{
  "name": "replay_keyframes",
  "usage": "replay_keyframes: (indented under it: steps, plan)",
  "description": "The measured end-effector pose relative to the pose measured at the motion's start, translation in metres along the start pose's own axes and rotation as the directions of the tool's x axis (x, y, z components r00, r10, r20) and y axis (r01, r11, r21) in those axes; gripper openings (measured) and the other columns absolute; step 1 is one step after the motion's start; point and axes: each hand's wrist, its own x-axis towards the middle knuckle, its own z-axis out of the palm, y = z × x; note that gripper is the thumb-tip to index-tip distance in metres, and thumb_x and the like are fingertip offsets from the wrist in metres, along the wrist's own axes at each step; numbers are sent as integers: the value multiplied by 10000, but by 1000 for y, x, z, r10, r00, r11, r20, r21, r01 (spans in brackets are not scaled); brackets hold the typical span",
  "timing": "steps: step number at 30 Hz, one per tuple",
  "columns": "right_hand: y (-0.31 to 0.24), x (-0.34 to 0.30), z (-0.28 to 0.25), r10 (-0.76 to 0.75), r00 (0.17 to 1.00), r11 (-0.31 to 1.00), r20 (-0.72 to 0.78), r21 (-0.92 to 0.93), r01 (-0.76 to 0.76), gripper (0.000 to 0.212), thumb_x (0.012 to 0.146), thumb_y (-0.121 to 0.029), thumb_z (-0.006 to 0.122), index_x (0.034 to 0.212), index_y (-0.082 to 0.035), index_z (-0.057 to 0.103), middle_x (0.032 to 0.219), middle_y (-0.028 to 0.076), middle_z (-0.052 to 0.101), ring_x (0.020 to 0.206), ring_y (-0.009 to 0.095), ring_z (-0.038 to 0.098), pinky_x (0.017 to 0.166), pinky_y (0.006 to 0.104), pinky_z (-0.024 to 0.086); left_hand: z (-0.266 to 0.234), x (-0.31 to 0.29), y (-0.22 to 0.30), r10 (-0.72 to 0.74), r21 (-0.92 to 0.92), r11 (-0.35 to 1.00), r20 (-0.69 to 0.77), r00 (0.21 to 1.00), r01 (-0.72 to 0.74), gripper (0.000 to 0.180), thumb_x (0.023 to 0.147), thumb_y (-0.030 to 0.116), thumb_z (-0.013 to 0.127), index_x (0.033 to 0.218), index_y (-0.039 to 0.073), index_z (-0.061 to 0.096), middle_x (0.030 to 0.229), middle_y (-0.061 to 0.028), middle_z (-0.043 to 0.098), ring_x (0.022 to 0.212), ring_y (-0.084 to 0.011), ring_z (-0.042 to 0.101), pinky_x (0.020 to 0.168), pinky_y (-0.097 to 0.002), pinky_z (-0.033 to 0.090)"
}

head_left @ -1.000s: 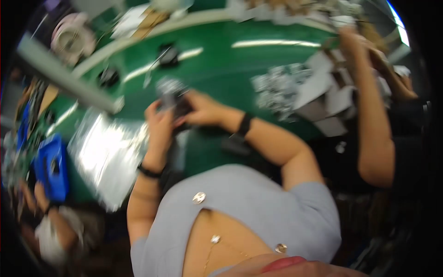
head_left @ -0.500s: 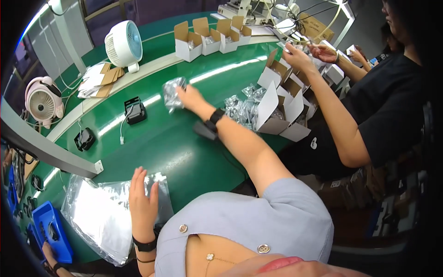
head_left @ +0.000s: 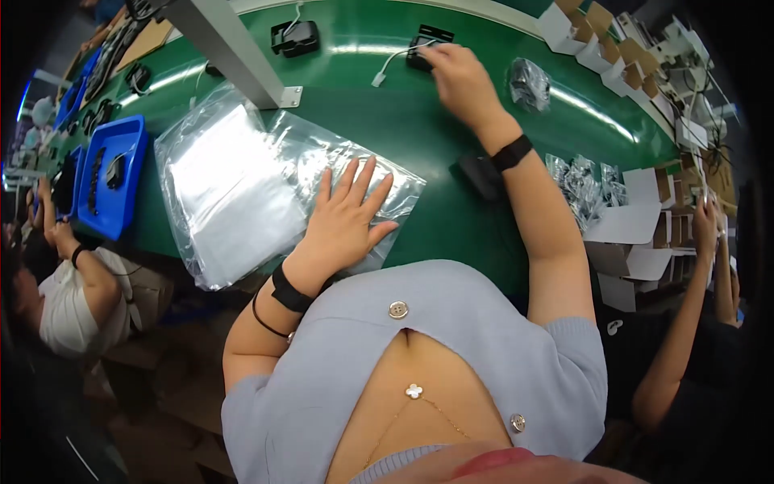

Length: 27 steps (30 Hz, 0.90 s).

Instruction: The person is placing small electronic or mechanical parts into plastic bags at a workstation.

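Observation:
My left hand (head_left: 348, 219) lies flat with its fingers spread on clear plastic bags (head_left: 298, 153), part of a shiny stack on the green table. Farther forward, my right hand (head_left: 466, 87) has its fingers bent together at a small black device (head_left: 421, 56) with a white cable and plug. Its fingertips cover the device's right side, so the exact hold is partly hidden. A bagged item (head_left: 530, 85) rests on the table to the right of that hand. Another black device (head_left: 297, 38) sits at the far side, left of the first.
A grey metal post (head_left: 234, 52) rises beside the bags. Blue trays (head_left: 133, 133) holding dark parts stand at left. Bagged parts (head_left: 580, 187) and white boxes (head_left: 633, 222) lie at right, near a co-worker's arm (head_left: 685, 323). A black object (head_left: 481, 176) is beside my right forearm.
My right hand has let go of the bagged item and moved left to the black device. My left hand has come down onto the bags. The view has swung left.

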Motion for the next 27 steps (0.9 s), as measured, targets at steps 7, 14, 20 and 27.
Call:
replay_keyframes:
  steps: [7, 14, 20, 27]
  plan:
    - [-11, 19, 51, -8, 975, 984, 223, -171, 47, 396, 728, 15, 538, 1103, -84, 613, 1031, 94, 589, 910, 276, 562, 775, 364, 483, 3, -1, -3, 5, -1, 1000, -11, 1000, -5, 632, 839, 482, 549, 1365, 161, 406, 1449, -136, 305, 1344, -325, 264, 1078, -550, 161]
    - [1, 26, 45, -144, 987, 961, 72, -229, 156, 232, 757, -66, 535, 967, -95, 631, 905, 71, 615, 885, 255, 572, 717, 373, 494, 3, -1, -4, 11, 4, 1000, -7, 1000, -11, 620, 846, 478, 539, 1368, 172, 403, 1447, -129, 310, 1346, -321, 262, 1084, -541, 153]
    - [11, 43, 39, 204, 976, 978, -78, -19, -206, 239, 790, -120, 544, 1002, -91, 650, 812, 108, 658, 763, 332, 607, 692, 415, 497, 7, 1, -7, 8, 7, 1000, -37, 999, -7, 560, 875, 435, 514, 1364, 182, 409, 1447, -120, 315, 1348, -313, 260, 1088, -531, 154]
    - [39, 40, 24, 598, 712, 770, 368, -509, -384, 339, 818, -241, 530, 1041, -5, 629, 901, 174, 652, 874, 355, 610, 690, 475, 494, 8, 0, -5, 11, -10, 1000, -48, 999, -12, 531, 889, 417, 499, 1360, 186, 413, 1448, -114, 314, 1350, -309, 258, 1085, -535, 157]
